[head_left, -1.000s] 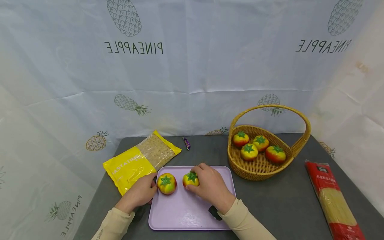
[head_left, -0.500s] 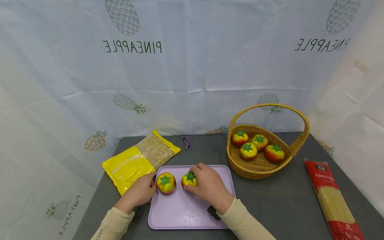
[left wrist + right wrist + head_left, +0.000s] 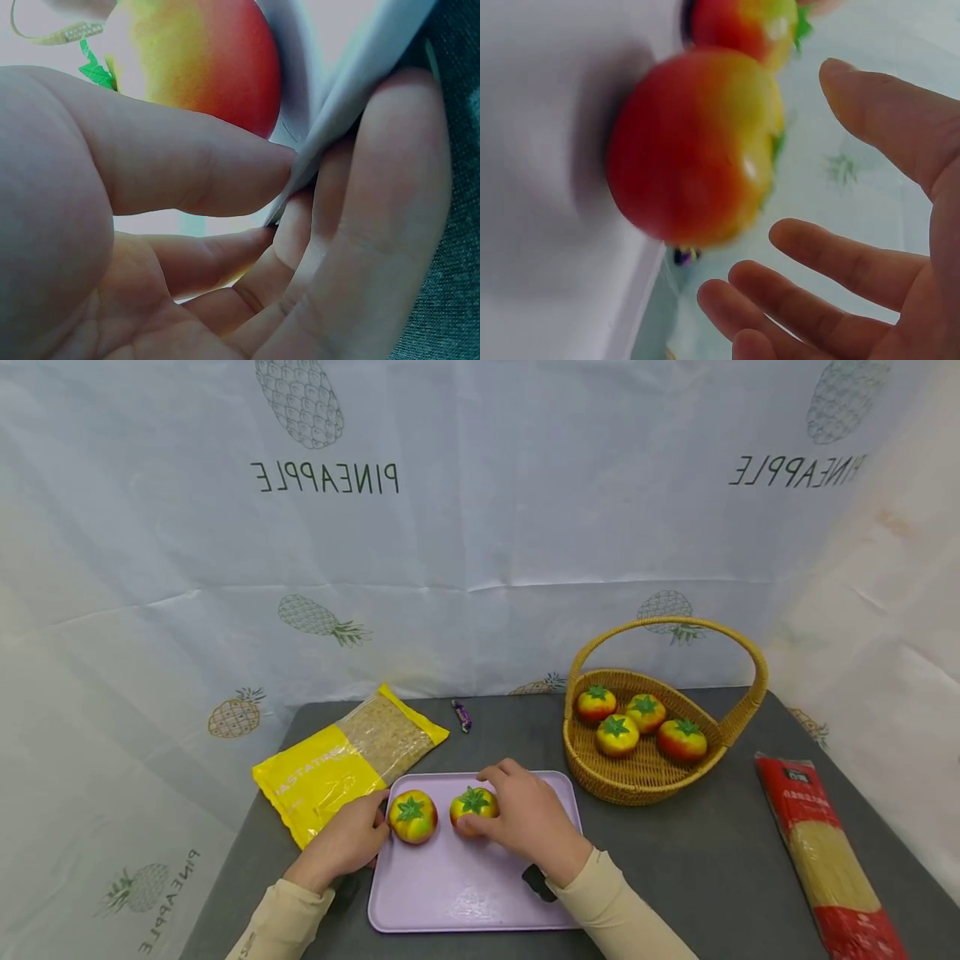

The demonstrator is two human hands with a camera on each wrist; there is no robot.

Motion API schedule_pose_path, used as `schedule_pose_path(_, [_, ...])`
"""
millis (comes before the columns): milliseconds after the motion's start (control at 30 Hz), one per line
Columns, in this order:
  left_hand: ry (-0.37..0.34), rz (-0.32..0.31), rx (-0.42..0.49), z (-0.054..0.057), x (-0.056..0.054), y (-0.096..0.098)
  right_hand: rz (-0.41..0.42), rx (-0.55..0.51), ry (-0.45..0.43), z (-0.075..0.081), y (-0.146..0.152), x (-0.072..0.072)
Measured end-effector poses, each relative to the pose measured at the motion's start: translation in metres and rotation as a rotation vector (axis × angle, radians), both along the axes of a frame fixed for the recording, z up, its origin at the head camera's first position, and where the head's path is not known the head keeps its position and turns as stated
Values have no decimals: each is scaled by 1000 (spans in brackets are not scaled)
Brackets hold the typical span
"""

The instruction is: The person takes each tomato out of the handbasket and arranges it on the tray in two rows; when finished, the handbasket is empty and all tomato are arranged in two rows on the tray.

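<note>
A lilac tray [image 3: 465, 893] lies on the dark table and bears two red-and-yellow toy tomatoes with green leafy tops. My left hand [image 3: 347, 839] pinches the tray's left rim, thumb on top and fingers underneath in the left wrist view. The left tomato [image 3: 412, 817] sits right beside that thumb. My right hand [image 3: 532, 814] is spread beside the right tomato [image 3: 468, 802], which rests on the tray. In the right wrist view, the fingers [image 3: 817, 307] and thumb stand apart from this tomato [image 3: 694, 150], and nothing is in the hand.
A wicker basket [image 3: 626, 792] with several similar tomatoes stands at the back right. A yellow pasta bag [image 3: 322, 781] lies left, close to the tray. Behind the tray is a small purple wrapped candy [image 3: 461, 716]; a red noodle packet [image 3: 828, 860] lies far right.
My right hand has loosened its hold on the right tomato and its fingers have spread away from it. My left hand stays on the tray rim. The head view has shifted slightly.
</note>
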State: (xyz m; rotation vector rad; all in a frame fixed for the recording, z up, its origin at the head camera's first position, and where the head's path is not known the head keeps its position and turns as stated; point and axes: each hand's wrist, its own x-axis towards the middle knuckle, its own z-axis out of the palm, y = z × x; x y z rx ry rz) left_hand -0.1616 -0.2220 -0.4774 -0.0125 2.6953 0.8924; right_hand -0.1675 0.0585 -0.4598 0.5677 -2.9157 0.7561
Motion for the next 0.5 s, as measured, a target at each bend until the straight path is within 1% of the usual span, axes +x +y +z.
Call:
schedule_pose_path(100, [-6,1,-5,1,-1,0,-38,-24,14,6,12,-2])
schedule_pose_path(200, [-17,0,-13,0,-2,0,-92,-48,41,11,32,-7])
schedule_pose_path(333, [-16,0,-16,-1,-1,-1,-159,-79,66,19,66,-14])
schedule_pose_path(500, [5,-6,-14,-3,-3,0,-232,-90,65,26,112,-24])
